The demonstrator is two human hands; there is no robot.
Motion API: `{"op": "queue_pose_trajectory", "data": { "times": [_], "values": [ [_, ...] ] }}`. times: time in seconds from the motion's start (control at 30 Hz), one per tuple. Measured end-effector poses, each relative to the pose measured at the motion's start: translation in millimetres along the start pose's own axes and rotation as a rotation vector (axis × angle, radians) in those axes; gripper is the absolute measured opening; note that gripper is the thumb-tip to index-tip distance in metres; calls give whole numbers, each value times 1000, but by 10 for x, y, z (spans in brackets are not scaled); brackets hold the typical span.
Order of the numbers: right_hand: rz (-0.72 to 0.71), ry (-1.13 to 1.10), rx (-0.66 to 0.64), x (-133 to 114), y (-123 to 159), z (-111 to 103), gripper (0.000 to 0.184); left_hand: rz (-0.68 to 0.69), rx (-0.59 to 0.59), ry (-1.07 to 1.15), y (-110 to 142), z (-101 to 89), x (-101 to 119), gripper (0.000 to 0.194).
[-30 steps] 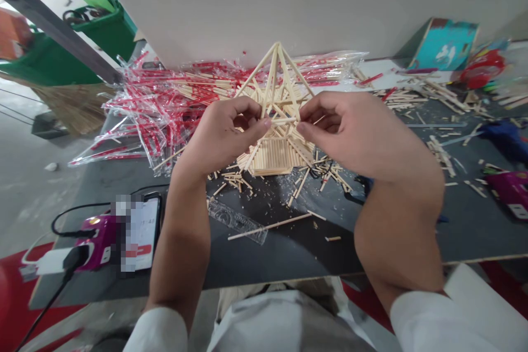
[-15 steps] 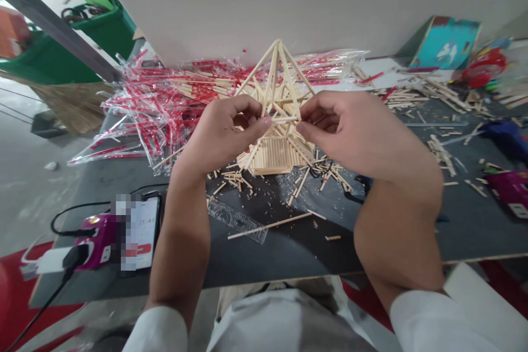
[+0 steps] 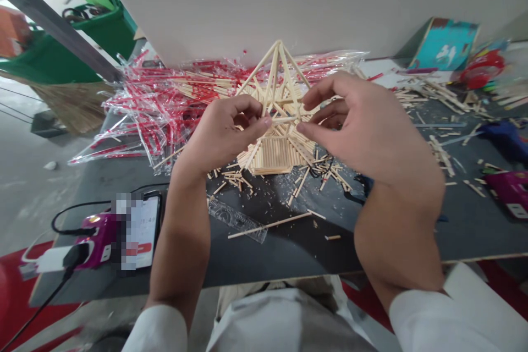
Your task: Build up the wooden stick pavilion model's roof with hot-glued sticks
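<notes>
A pyramid-shaped model of thin wooden sticks (image 3: 277, 104) stands on the dark tabletop (image 3: 289, 247), with a flat slatted base. My left hand (image 3: 225, 132) pinches a short horizontal stick (image 3: 284, 119) at the model's front, thumb and forefinger closed on its left end. My right hand (image 3: 358, 121) is at the stick's right end; its thumb tip touches there while the fingers are lifted and spread apart.
A heap of red-and-clear wrapped chopsticks (image 3: 165, 99) lies behind left. Loose stick offcuts (image 3: 429, 93) scatter right. A clear ruler (image 3: 237, 219) and a long stick (image 3: 268, 225) lie near me. A phone (image 3: 138, 231) and purple gadget (image 3: 93, 236) sit at the left edge.
My right hand's fingers have opened and lifted away from the short stick; only the thumb stays near its end. The left hand has held its pinch in place.
</notes>
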State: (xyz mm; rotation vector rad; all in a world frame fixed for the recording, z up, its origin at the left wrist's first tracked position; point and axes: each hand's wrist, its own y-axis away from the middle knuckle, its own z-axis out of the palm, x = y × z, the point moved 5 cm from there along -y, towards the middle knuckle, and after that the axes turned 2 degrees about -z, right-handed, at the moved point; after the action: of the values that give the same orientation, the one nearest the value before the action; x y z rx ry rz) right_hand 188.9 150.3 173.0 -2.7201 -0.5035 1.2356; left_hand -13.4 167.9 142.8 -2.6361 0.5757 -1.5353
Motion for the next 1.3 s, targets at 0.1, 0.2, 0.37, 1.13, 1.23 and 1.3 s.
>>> {"op": "queue_pose_trajectory", "data": {
  "times": [0.1, 0.2, 0.37, 1.13, 1.23, 1.3],
  "values": [
    [-116, 65, 20, -95, 10, 16, 25, 8, -1, -14, 3, -3, 5, 12],
    [-174, 148, 24, -124, 9, 64, 21, 9, -3, -20, 10, -2, 11, 13],
    [-203, 200, 50, -123, -1, 125, 16, 24, 8, -15, 16, 5, 17, 14],
    [-178, 183, -15, -85, -78, 156, 10, 26, -8, -65, 51, -134, -94, 30],
    [-176, 171, -11, -83, -83, 154, 9, 22, -6, -73, 51, -132, -96, 31],
    [-192, 166, 0, -86, -81, 151, 8, 20, -6, -73, 50, -131, -97, 31]
  ]
}}
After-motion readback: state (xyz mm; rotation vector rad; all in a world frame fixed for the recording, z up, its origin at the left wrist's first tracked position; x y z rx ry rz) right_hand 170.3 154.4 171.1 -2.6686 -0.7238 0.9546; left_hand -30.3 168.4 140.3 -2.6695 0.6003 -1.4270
